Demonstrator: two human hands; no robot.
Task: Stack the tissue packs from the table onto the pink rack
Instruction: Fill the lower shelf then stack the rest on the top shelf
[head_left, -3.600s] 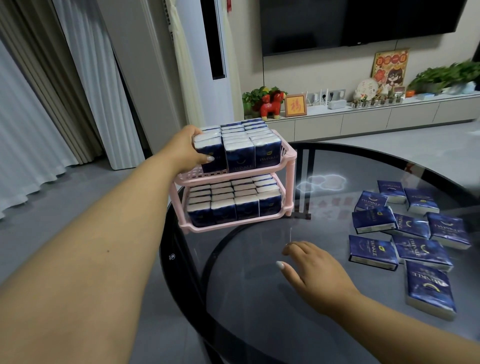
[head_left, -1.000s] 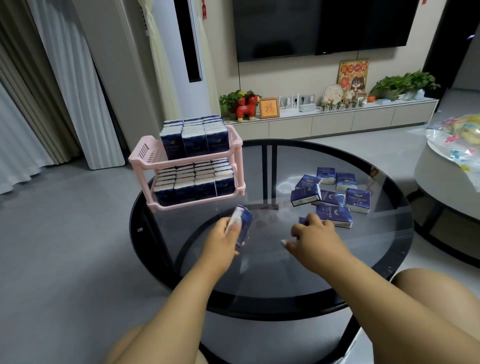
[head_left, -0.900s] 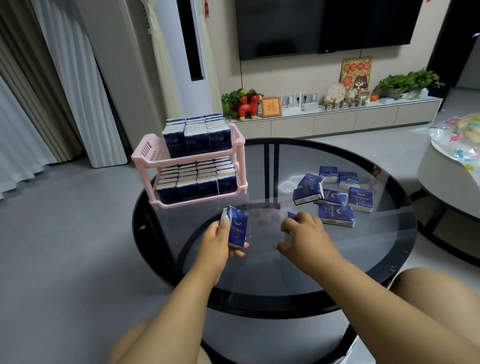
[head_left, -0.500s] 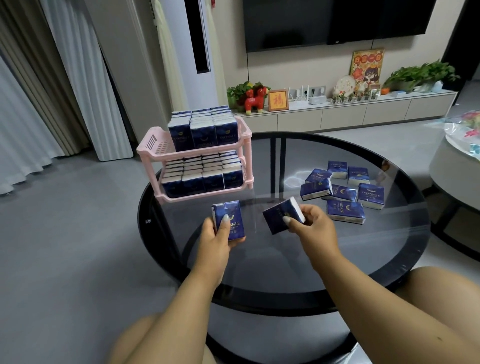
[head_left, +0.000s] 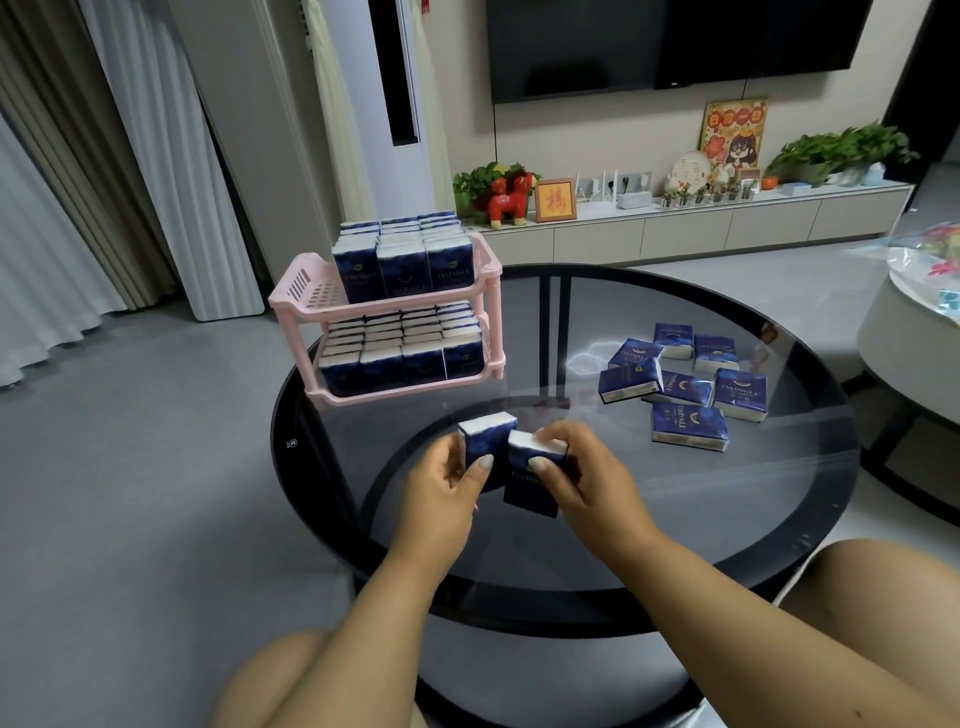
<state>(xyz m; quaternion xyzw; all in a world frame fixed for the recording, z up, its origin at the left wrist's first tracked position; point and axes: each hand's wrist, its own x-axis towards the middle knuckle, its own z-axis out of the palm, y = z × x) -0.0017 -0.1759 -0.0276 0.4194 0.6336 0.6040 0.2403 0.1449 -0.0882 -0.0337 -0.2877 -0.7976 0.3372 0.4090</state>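
Observation:
My left hand (head_left: 441, 486) grips one upright dark blue tissue pack (head_left: 485, 441) above the near part of the round glass table (head_left: 779, 519). My right hand (head_left: 587, 478) grips a second tissue pack (head_left: 532, 483), pressed side by side against the first. The two-tier pink rack (head_left: 311, 291) stands at the table's far left edge. Its lower tier is packed with tissue packs; its upper tier holds rows of packs on the right, with bare pink floor at its left end. Several loose tissue packs (head_left: 688, 423) lie flat on the table's right side.
A second round table (head_left: 904, 322) with a plastic-wrapped item stands at the right edge. Behind are a low white cabinet (head_left: 675, 234) with plants and ornaments, a wall television and a tall white air conditioner (head_left: 395, 104). My knees show below the table's near rim.
My left hand left the rack and took a pack. My right hand lifted a second pack off the table. Over the last half second both hands brought the two packs together.

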